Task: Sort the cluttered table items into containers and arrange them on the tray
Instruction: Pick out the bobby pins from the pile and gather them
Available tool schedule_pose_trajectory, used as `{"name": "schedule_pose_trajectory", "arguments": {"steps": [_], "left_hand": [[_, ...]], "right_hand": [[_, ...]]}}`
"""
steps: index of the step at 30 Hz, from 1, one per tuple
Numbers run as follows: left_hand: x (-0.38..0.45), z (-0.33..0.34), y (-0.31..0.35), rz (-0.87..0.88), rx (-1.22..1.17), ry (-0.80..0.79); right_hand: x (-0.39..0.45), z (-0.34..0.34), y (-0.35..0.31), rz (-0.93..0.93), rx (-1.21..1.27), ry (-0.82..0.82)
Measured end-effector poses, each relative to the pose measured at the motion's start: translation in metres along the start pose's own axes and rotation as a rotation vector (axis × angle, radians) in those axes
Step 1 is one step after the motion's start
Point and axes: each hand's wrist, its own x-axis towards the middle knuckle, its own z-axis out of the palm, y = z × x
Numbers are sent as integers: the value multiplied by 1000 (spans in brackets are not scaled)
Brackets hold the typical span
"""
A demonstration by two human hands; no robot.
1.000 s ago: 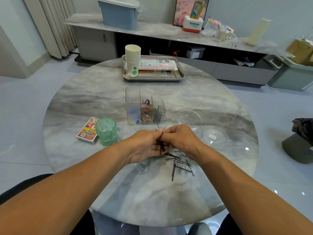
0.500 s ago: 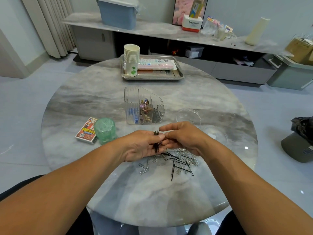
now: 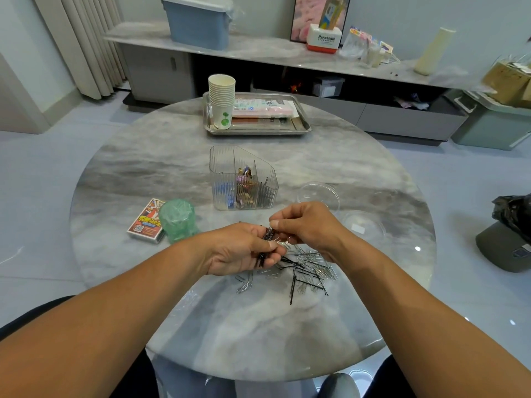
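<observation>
My left hand (image 3: 244, 251) grips a small bundle of black hairpins (image 3: 265, 244) just above the table. My right hand (image 3: 309, 225) pinches the top end of the same bundle. Below the hands lies a loose pile of black hairpins and silver paper clips (image 3: 307, 268). A clear divided organizer (image 3: 242, 179) stands behind the hands; its compartments hold blue, coloured and black pins. At the far edge, a steel tray (image 3: 301, 127) carries a stack of paper cups (image 3: 221, 101) and a pink packet (image 3: 263, 108).
A green plastic-wrapped roll (image 3: 178, 221) and a card box (image 3: 146, 224) sit at the left. Two clear round dishes (image 3: 319, 193) (image 3: 363, 225) lie to the right of the hands. The round marble table (image 3: 161, 168) ends close in front of me.
Both hands have stayed together over the pile, handling the hairpin bundle. The bundle has dropped from upright above the fingers to lower in my left palm.
</observation>
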Motion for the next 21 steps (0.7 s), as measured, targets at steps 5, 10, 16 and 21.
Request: {"name": "schedule_pose_trajectory", "arguments": {"steps": [5,10,16,21], "left_hand": [[-4,0,4,-7,46,-50],[0,-3,2,13,43,-20],[2,-5,1,53,112,-4],[3,-9,2,57,-66,22]], "right_hand": [[-1,-1,-3,11,-75,-33],[-1,-5,-4,101,-21,-47],[-2,-6,-3,108,-13,-50],[2,-21,-7,107,-59,63]]}}
